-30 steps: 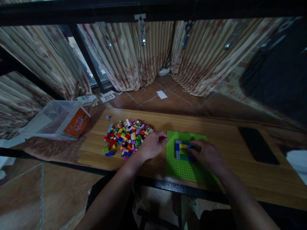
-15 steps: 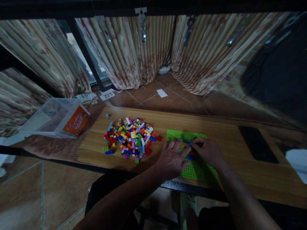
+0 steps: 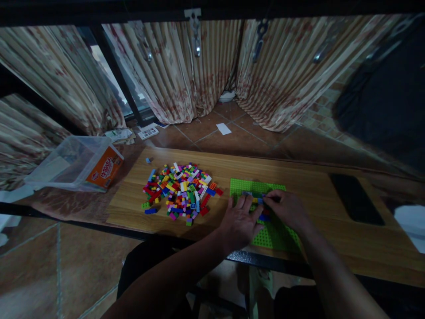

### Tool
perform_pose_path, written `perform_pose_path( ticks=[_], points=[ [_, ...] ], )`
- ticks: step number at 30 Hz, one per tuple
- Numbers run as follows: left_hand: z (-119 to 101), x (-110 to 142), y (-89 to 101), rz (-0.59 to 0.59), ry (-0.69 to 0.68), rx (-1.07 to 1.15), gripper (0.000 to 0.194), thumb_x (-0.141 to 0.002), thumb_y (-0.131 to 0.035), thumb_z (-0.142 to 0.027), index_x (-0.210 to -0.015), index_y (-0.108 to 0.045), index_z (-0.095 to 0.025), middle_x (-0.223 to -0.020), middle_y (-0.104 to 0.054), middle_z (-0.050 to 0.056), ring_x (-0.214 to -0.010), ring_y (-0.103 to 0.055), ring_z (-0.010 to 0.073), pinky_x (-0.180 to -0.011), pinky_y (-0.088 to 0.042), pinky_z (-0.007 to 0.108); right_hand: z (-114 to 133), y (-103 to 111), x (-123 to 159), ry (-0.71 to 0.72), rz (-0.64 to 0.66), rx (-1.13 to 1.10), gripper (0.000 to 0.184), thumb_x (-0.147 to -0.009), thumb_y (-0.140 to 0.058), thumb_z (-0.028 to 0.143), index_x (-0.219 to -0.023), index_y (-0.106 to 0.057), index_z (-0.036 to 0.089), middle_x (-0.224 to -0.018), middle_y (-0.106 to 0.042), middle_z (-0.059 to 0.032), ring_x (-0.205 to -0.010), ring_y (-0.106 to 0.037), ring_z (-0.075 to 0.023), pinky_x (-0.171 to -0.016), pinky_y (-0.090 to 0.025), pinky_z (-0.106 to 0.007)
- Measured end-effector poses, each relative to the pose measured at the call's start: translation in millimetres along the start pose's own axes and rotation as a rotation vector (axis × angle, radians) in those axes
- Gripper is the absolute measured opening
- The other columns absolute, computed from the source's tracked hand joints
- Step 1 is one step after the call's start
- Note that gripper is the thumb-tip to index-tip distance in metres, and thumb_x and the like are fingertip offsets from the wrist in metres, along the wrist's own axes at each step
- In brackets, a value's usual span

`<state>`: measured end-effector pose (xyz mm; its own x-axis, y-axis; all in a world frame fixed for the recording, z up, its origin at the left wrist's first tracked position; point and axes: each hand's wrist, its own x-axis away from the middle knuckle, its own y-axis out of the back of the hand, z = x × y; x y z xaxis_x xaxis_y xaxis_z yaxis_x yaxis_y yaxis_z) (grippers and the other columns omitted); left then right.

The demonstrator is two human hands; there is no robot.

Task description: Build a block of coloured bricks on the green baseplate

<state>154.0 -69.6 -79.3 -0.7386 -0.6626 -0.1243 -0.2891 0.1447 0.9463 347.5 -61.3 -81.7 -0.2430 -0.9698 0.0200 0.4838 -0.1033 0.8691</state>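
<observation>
A green studded baseplate [image 3: 275, 239] lies on the wooden table under both hands. Joined toy bricks stand on its upper middle, among them a blue brick [image 3: 264, 217] and a small yellow brick [image 3: 255, 200]. My left hand [image 3: 239, 223] rests over the plate's left part, fingers apart and touching the bricks, holding none. From the right, my right hand [image 3: 287, 210] pinches at the row's right end with thumb and forefinger. A small toy brick there is mostly covered by the fingertips. The fingers hide part of the row.
Left of the plate spreads a heap of mixed coloured bricks [image 3: 182, 190], with a light blue brick [image 3: 148, 160] apart from it. A black phone-like slab [image 3: 357, 199] lies at the right. A clear plastic bin [image 3: 73, 164] with an orange label stands beyond the table's left end.
My left hand's fingers have shifted slightly, drawing back a little and showing more of the bricks. My right hand stays at the row's right end, nearly still.
</observation>
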Motion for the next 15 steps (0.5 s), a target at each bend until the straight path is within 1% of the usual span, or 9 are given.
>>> perform_pose_path(
  ticks=[7, 11, 15],
  points=[
    [-0.8, -1.6, -1.1, 0.02, 0.007, -0.041, 0.058, -0.093, -0.043, -0.049, -0.141, -0.041, -0.015, -0.147, -0.038, 0.018, -0.133, -0.035, 0.0326, -0.104, -0.034, 0.058, 0.7, 0.9, -0.5, -0.016, 0.022, -0.001, 0.023, -0.077, -0.057, 0.04, -0.076, -0.07, 0.021, -0.072, -0.072, -0.0043, -0.065, -0.064, -0.0202, -0.063, -0.044, -0.033],
    [-2.4, -1.8, -2.5, 0.015, 0.006, -0.062, 0.058, -0.094, -0.041, -0.049, -0.141, -0.04, -0.015, -0.147, -0.039, 0.018, -0.133, -0.035, 0.0325, -0.105, -0.032, 0.06, -0.1, 0.6, -0.9, -0.026, 0.018, -0.026, 0.022, -0.076, -0.059, 0.039, -0.076, -0.07, 0.021, -0.073, -0.073, -0.0045, -0.066, -0.065, -0.0204, -0.063, -0.045, -0.033],
    [-4.3, -2.5, -1.6, 0.02, 0.014, -0.079, 0.058, -0.093, -0.042, -0.048, -0.141, -0.041, -0.015, -0.146, -0.04, 0.018, -0.132, -0.035, 0.0332, -0.105, -0.032, 0.061, 0.0, 0.5, -1.7, -0.027, 0.014, -0.051, 0.021, -0.075, -0.059, 0.039, -0.073, -0.07, 0.021, -0.071, -0.073, -0.004, -0.064, -0.065, -0.02, -0.062, -0.046, -0.033]
  ],
)
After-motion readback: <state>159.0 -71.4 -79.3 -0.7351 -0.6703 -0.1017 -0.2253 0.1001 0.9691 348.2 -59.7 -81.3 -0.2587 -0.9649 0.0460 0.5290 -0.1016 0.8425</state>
